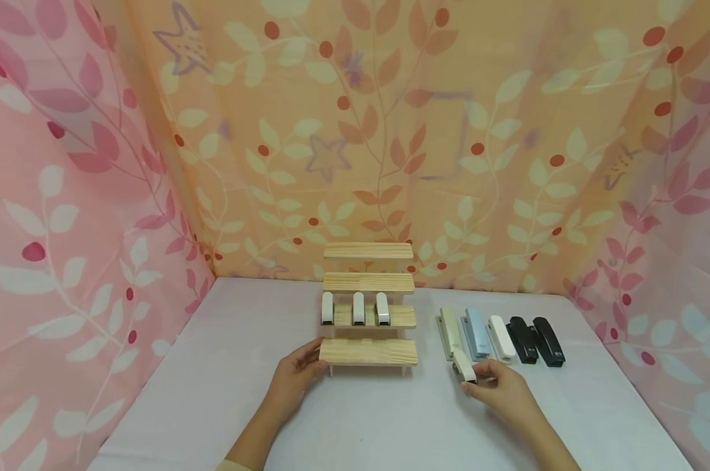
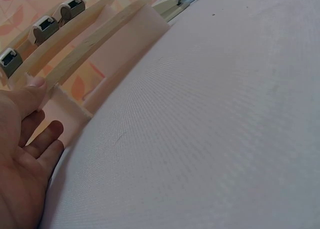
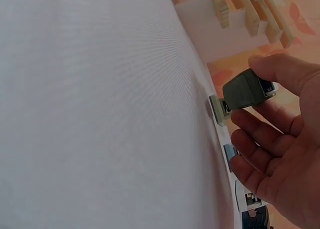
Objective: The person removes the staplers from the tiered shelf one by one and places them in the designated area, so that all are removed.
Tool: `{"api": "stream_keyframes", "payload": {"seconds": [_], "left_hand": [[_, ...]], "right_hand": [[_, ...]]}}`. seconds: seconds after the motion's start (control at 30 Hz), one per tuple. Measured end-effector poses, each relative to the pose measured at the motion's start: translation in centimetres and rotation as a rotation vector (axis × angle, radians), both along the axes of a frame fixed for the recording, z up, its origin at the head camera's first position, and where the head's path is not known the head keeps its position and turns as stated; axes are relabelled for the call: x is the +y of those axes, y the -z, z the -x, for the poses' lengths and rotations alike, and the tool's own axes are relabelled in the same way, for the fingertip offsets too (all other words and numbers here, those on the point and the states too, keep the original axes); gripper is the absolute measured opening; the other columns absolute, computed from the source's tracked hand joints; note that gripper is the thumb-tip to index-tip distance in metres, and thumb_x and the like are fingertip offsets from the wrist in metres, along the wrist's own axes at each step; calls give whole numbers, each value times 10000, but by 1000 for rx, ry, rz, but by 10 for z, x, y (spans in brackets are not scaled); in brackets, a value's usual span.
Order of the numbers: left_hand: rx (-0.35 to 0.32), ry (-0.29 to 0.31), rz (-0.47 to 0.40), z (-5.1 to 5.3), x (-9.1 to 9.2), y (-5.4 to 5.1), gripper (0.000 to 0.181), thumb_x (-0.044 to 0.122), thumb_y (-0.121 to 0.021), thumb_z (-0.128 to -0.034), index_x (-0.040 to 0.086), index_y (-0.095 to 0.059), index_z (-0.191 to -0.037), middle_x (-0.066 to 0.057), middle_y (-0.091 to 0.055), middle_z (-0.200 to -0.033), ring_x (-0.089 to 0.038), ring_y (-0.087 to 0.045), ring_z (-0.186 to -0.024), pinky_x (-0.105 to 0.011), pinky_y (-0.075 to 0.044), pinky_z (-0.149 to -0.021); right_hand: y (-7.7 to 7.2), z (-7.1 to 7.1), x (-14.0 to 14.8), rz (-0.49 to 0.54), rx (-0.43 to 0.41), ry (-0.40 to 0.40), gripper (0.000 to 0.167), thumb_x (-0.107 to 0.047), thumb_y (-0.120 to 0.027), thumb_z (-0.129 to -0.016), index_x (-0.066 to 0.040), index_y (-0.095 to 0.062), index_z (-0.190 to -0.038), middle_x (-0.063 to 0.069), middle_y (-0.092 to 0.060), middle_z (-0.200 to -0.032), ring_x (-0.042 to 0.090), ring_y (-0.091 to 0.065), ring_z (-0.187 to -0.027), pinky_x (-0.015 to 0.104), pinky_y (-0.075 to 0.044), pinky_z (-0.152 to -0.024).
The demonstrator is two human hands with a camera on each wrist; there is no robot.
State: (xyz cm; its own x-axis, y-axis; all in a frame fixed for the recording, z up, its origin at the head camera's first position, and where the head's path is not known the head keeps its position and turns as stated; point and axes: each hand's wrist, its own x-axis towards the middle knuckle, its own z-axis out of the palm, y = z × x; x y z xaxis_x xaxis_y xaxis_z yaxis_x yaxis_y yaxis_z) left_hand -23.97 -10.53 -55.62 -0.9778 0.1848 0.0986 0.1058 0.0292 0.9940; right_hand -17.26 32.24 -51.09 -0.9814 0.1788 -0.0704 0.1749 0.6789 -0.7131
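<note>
in the head view a white tabletop [image 1: 384, 418] spreads before me, with a four-step wooden rack [image 1: 369, 354] standing toward the middle of its far edge. my left hand [image 1: 294, 379] is at the left end of the lowest step, fingers bent around that corner and thumb on the near side, so i have hold of the rack there. three small white staplers [image 1: 358, 307] stand on the second step from the bottom: one at its left end, one about the middle, one a little right of that. my right hand [image 1: 504, 392] is right of the rack, thumb and fingers nearly together, pinching a little stapler [image 1: 464, 366], pale on top. beyond it, toward the tabletop's right edge, runs a row: green stapler [image 1: 450, 332], blue stapler [image 1: 476, 333], white stapler [image 1: 501, 339], then two black staplers [image 1: 548, 341]. orange leaf-print cloth [image 1: 331, 98] hangs behind the far edge.

in the left wrist view my thumb presses the end of the lowest step, while the other fingers i can see curl loosely below it. the metal front ends of the three staplers show above.

in the right wrist view my thumb and index finger grip the little stapler from two sides, holding it off the tabletop, its dark grey-green underside showing; my other fingers are half curled. the green stapler is just past it; whether they touch i can't tell.
</note>
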Motion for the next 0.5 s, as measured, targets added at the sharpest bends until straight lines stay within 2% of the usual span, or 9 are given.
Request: {"api": "stream_keyframes", "payload": {"seconds": [0.3,0.5], "left_hand": [[18,12,-4,0,-1,2,570,148,-770,-920,97,-571,-1451,-140,-629,-1402,-284,-617,-1282,-213,-550,-983],[46,19,-2,1,-1,4,577,157,-763,-926,70,-559,-1458,-169,-623,-1401,-299,-620,-1275,-210,-555,-972]], "right_hand": [[8,-1,0,-6,4,-17,480,-380,-916,-750,-95,-699,-1069,10,-737,-1048,172,-663,-935,306,-566,-713],[13,0,0,-42,-2,-31,464,-412,-918,-741,-132,-705,-1045,-23,-730,-1035,159,-648,-961,377,-577,-810]]}}
